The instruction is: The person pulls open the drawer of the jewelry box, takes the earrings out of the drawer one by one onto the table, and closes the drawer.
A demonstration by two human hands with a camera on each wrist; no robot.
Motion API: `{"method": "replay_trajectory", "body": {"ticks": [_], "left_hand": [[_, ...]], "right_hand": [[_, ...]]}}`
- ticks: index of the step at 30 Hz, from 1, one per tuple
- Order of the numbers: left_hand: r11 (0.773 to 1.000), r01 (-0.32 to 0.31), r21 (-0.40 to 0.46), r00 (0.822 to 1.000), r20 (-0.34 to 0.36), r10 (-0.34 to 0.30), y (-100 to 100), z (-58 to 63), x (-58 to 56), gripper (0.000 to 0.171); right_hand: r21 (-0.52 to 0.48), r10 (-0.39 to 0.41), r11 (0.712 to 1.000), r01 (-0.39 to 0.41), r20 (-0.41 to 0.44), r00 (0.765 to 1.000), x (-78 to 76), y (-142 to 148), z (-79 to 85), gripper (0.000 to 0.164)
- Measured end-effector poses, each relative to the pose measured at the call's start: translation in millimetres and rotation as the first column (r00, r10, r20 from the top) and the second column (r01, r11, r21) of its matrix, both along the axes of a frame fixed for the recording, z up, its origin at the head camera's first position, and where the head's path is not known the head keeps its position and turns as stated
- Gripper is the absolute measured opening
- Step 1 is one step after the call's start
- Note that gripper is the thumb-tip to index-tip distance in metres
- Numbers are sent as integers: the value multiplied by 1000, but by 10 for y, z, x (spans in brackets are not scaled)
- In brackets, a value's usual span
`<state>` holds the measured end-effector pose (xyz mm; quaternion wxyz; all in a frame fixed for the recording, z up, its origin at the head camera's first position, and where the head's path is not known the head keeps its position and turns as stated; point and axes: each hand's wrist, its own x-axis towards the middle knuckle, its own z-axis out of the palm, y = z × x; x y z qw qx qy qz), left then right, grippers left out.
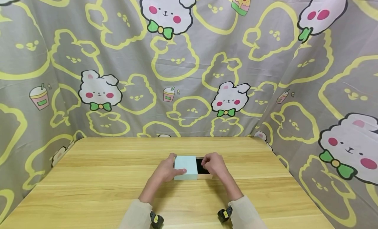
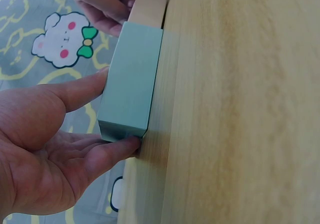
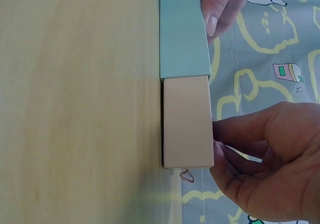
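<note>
A pale green box sleeve [image 1: 185, 165] lies on the table with its pinkish-beige drawer [image 3: 188, 121] slid partly out to the right. Black lining [image 1: 202, 168] shows inside the drawer in the head view. My left hand [image 1: 168, 168] grips the sleeve, thumb on top and fingers around its left end. Over the drawer's open top is my right hand [image 1: 215, 164], fingers bent down toward the lining. In the right wrist view its fingertips pass behind the drawer's upper edge, so I cannot tell whether they pinch something. A small pinkish loop [image 3: 187, 176] sticks out from the drawer's end.
The wooden table [image 1: 97, 176] reaches back to a grey curtain [image 1: 183, 68] printed with rabbits and yellow outlines, which also hangs along both sides. Dark wrist cameras [image 1: 156, 219] are strapped at both sleeve cuffs.
</note>
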<state>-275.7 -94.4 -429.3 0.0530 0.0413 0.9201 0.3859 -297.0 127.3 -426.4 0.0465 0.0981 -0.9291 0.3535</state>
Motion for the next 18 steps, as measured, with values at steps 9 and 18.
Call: {"method": "replay_trajectory", "body": {"ticks": [9, 18], "left_hand": [[1000, 8, -4, 1000, -10, -8, -10, -3, 2, 84], [1000, 14, -1, 1000, -12, -14, -9, -7, 9, 85]], "right_hand": [[-42, -20, 999, 19, -33, 999, 12, 38, 72, 8], [-114, -102, 989, 96, -52, 993, -2, 141, 143, 7]]}}
